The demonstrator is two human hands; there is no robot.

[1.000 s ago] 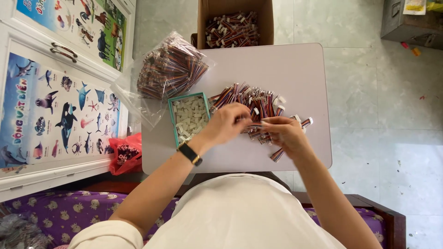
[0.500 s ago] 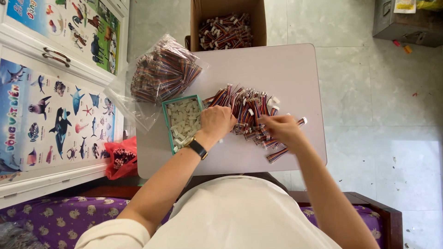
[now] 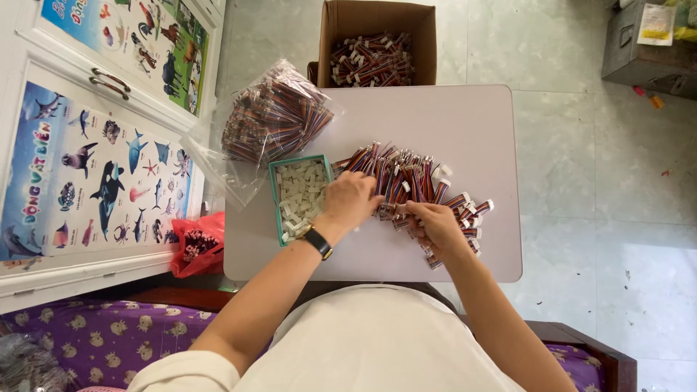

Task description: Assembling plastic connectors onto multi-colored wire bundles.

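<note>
Head view, looking down on a small pale table (image 3: 465, 123). At its centre lies a spread pile of short multicoloured wire leads (image 3: 406, 178) with white plugs on their ends.

Left hand (image 3: 351, 202): resting at the 9 o'clock edge of the pile, fingers curled, just beside the tray. Fingertips are turned under; whether it grips anything cannot be told. A dark watch (image 3: 318, 242) sits on that wrist.

Right hand (image 3: 434, 223): at the 6 o'clock edge of the pile, fingers narrowed in a pinch on a few leads, which pass under the fingertips.

The two hands are near each other, not touching.

Tray (image 3: 274, 196): teal, rectangular, at 9 o'clock from the pile, filled with small white plastic plugs.

Bag (image 3: 272, 120): clear plastic, at 10 o'clock from the pile, packed with more leads, overhanging the table's left edge.

Box (image 3: 377, 22): brown cardboard, open, at 12 o'clock beyond the table's far edge, holding more leads.

Red bag (image 3: 194, 243): on the floor at 8 o'clock, off the table's near left corner.

Cabinet (image 3: 94, 145): white, at 9 o'clock, with animal posters on its doors.
</note>
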